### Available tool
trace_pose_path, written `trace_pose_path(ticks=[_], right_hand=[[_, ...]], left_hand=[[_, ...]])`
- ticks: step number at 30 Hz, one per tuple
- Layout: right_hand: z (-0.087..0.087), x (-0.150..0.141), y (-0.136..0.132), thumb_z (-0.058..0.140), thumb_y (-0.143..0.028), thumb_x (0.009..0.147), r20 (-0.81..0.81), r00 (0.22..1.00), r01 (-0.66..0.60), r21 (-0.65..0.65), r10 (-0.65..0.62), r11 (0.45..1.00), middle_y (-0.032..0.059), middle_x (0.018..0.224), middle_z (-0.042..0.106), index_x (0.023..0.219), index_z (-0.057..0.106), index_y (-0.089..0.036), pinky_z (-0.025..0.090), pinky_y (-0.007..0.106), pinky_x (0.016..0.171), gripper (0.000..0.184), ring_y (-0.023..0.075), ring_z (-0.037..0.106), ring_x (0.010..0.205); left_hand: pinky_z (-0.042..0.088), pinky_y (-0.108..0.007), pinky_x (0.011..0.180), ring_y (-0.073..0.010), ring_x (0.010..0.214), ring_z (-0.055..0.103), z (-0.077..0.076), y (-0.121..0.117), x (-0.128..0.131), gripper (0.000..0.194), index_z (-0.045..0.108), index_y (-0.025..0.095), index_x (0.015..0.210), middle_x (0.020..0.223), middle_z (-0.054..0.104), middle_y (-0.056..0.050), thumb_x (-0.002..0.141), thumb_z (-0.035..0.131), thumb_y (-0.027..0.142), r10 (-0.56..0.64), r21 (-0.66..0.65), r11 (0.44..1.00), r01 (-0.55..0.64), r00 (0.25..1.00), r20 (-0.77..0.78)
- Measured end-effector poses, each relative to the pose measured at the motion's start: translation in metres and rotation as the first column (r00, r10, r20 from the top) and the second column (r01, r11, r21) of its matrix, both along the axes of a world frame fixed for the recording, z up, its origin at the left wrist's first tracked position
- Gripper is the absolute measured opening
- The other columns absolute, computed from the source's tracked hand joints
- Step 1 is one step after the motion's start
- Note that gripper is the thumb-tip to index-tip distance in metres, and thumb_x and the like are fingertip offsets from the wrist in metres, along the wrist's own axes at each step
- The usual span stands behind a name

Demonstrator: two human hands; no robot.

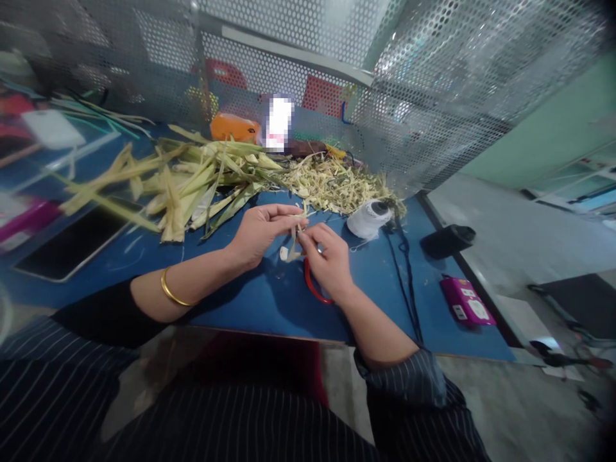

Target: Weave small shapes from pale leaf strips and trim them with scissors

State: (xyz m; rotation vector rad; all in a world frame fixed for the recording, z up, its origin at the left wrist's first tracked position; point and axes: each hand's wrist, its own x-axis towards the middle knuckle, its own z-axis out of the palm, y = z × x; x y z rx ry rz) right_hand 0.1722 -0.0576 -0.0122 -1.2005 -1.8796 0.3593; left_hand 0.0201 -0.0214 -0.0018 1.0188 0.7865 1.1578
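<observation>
My left hand (264, 232) and my right hand (328, 260) meet over the blue table (269, 301), both pinching a pale leaf strip (292, 247) between their fingertips. The strip curls down to a small folded end just above the table. A red-handled tool (315, 290), likely scissors, lies under my right hand, partly hidden by it. A gold bangle sits on my left wrist.
A heap of long green-yellow leaves (183, 179) lies behind my hands, with shredded scraps (337, 183) to its right. A white thread spool (368, 218), a black cord (407, 282), a black cylinder (447, 240), a pink box (466, 301), a dark tablet (72, 244) and a perforated metal screen (298, 77) surround them.
</observation>
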Motion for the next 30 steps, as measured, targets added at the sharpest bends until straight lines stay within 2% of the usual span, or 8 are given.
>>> trace_pose_path(ticks=[4,8,13,15,17,21,25,30], right_hand=[[0.004,0.006,-0.001,0.044,-0.027,0.095,0.072,0.996,-0.053,0.067,0.048,0.996,0.0027,0.077,0.06,0.074,0.06,-0.021,0.044,0.03,0.073,0.027,0.0156,0.057,0.076],[0.005,0.021,0.011,0.05,-0.028,0.093,-0.136,0.978,0.173,0.115,-0.157,0.978,0.004,0.089,0.064,0.091,0.063,-0.021,0.047,0.033,0.082,0.015,0.0175,0.06,0.087],[-0.004,0.031,0.031,0.066,-0.027,0.082,-0.037,0.998,0.047,0.039,-0.045,0.998,0.0073,0.112,0.067,0.1,0.066,-0.022,0.043,0.038,0.097,0.019,0.0224,0.059,0.109],[-0.006,0.033,0.033,0.064,-0.03,0.084,0.004,1.0,0.026,0.023,-0.026,0.999,0.0066,0.104,0.068,0.09,0.068,-0.022,0.045,0.035,0.091,0.01,0.0219,0.061,0.102],[-0.004,0.035,0.033,0.06,-0.033,0.087,0.002,1.0,0.017,-0.059,-0.017,0.998,0.0036,0.085,0.068,0.081,0.066,-0.021,0.046,0.03,0.075,0.016,0.0184,0.062,0.081],[0.007,0.043,0.028,0.059,-0.039,0.089,0.013,1.0,0.002,-0.174,0.0,0.985,-0.003,0.06,0.054,0.077,0.063,-0.019,0.033,0.025,0.054,0.023,0.0109,0.046,0.055],[0.016,0.045,0.024,0.057,-0.034,0.09,0.031,0.999,-0.005,-0.04,0.007,0.999,-0.0021,0.063,0.054,0.077,0.064,-0.019,0.034,0.025,0.056,0.021,0.0109,0.046,0.059],[0.013,0.036,0.021,0.054,-0.028,0.092,0.061,0.998,0.012,0.15,-0.021,0.989,0.0001,0.071,0.059,0.076,0.062,-0.02,0.039,0.026,0.063,0.019,0.0125,0.053,0.067]], left_hand=[[0.054,-0.032,0.083,-0.0174,0.081,0.07,-0.002,0.002,-0.001,0.025,0.069,0.011,0.094,0.085,0.076,-0.008,0.072,0.077,0.024,0.01,0.03,1.0,-0.009,0.999,-0.031],[0.055,-0.033,0.082,-0.0159,0.075,0.07,0.001,0.007,-0.006,0.029,0.065,0.013,0.1,0.086,0.076,-0.007,0.074,0.076,0.022,-0.083,-0.011,0.996,0.083,0.997,-0.004],[0.056,-0.032,0.081,-0.0157,0.075,0.07,0.005,0.007,-0.01,0.024,0.067,0.012,0.094,0.085,0.075,-0.007,0.074,0.077,0.024,-0.206,-0.031,0.978,0.205,0.978,-0.022],[0.056,-0.033,0.082,-0.0159,0.075,0.071,0.005,0.006,-0.01,0.024,0.068,0.012,0.093,0.084,0.075,-0.007,0.074,0.077,0.025,-0.239,-0.026,0.971,0.238,0.97,-0.036],[0.057,-0.034,0.082,-0.0161,0.074,0.071,0.005,0.006,-0.011,0.023,0.069,0.012,0.092,0.083,0.075,-0.007,0.073,0.077,0.024,-0.242,-0.02,0.97,0.241,0.969,-0.052],[0.058,-0.033,0.077,-0.0167,0.069,0.071,0.008,0.01,-0.014,0.024,0.071,0.011,0.089,0.08,0.075,-0.007,0.069,0.079,0.022,-0.181,-0.014,0.983,0.181,0.975,-0.127],[0.058,-0.03,0.07,-0.0163,0.063,0.07,0.008,0.013,-0.017,0.021,0.073,0.011,0.087,0.076,0.075,-0.007,0.069,0.077,0.021,-0.218,-0.02,0.975,0.219,0.946,-0.241],[0.058,-0.03,0.066,-0.0173,0.062,0.07,0.002,0.012,-0.015,0.014,0.075,0.012,0.081,0.073,0.074,-0.008,0.069,0.075,0.02,-0.349,-0.075,0.936,0.343,0.883,-0.313]])
